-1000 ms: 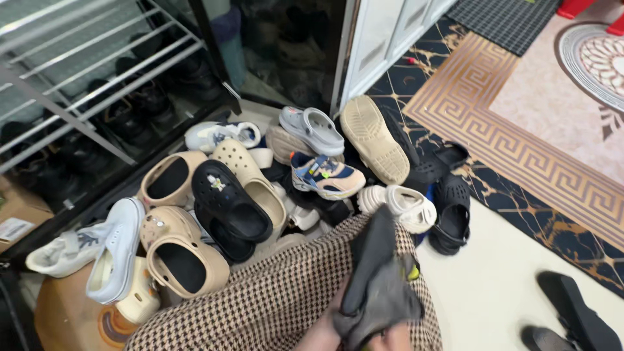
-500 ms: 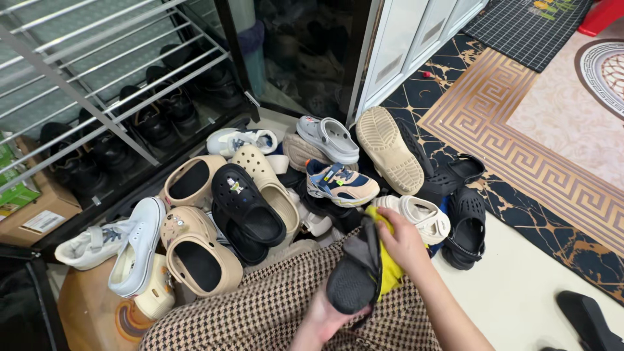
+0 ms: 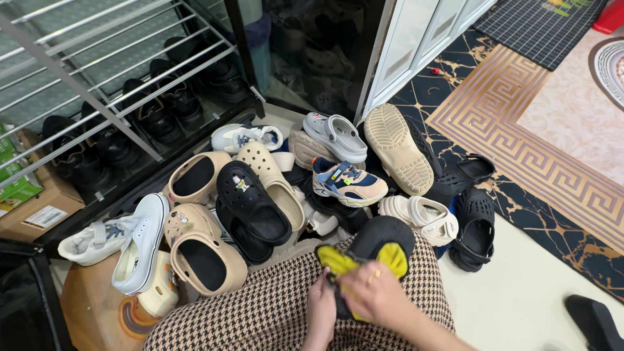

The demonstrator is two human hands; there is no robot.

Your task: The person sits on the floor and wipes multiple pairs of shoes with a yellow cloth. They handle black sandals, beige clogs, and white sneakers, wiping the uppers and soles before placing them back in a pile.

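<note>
Both hands hold a black shoe with yellow lining on the lap: right hand pinching the lining, left hand gripping beside it (looks soft, light; best grasped by the collar).

Black shoe with yellow lining, held over a brown-and-cream houndstooth garment; beige clogs, a black clog, a grey clog and white sneakers in the heap. Small sneaker is navy, peach and white with a blue strap; black sandals at the heap's edge. Floor tile is black with gold veining and a gold key-pattern border; door mat is dark with a grid.
</note>
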